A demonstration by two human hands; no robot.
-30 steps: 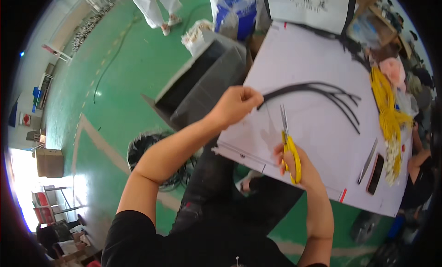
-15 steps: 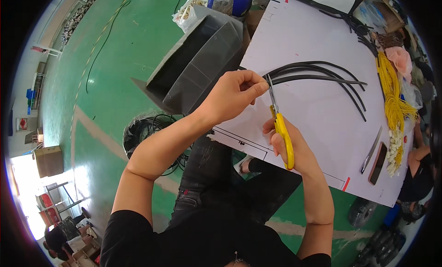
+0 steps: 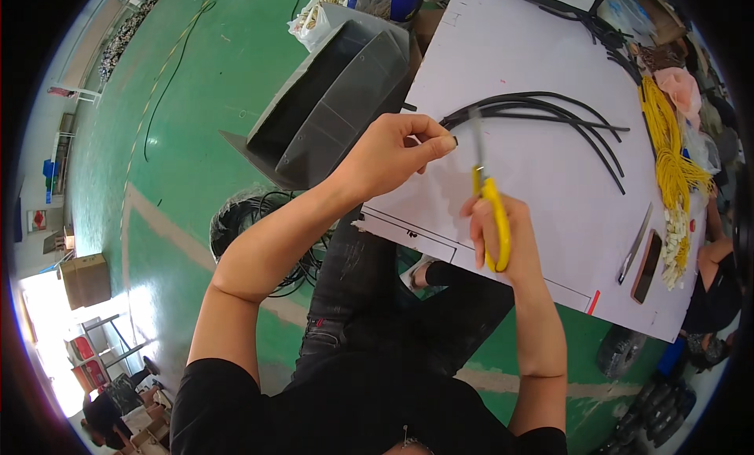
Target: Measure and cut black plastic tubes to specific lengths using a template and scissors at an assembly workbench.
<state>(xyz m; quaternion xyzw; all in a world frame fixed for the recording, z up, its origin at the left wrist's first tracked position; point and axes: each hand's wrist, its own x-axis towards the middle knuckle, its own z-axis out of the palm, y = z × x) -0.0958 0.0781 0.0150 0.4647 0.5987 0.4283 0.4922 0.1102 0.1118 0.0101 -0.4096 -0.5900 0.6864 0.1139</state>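
Note:
Between the thumb and fingers of my left hand point(image 3: 400, 153) is pinched a black cable; only a dark stub point(image 3: 455, 141) of it shows past the thumb. Yellow-handled scissors point(image 3: 497, 227) are in my right hand point(image 3: 514, 235), with the blades pointing away from me and blurred by motion. They stand a little to the right of my left hand, apart from it. Just beyond, several black cables point(image 3: 550, 109) lie curved on the white tabletop point(image 3: 542, 204); their left ends are partly hidden behind my left hand.
An open grey box point(image 3: 330, 102) stands left of the table. On the right lie a utility knife point(image 3: 636, 243), a phone point(image 3: 647, 266) and a bundle of yellow wires point(image 3: 666, 141). A coil of black cable point(image 3: 243, 227) sits in a container on the floor. Another person's arm point(image 3: 711, 259) is at the right edge.
The scissors have moved right, away from my left fingertips, and their blades have left the cable. My left hand stays nearly where it was, with a short dark stub now showing.

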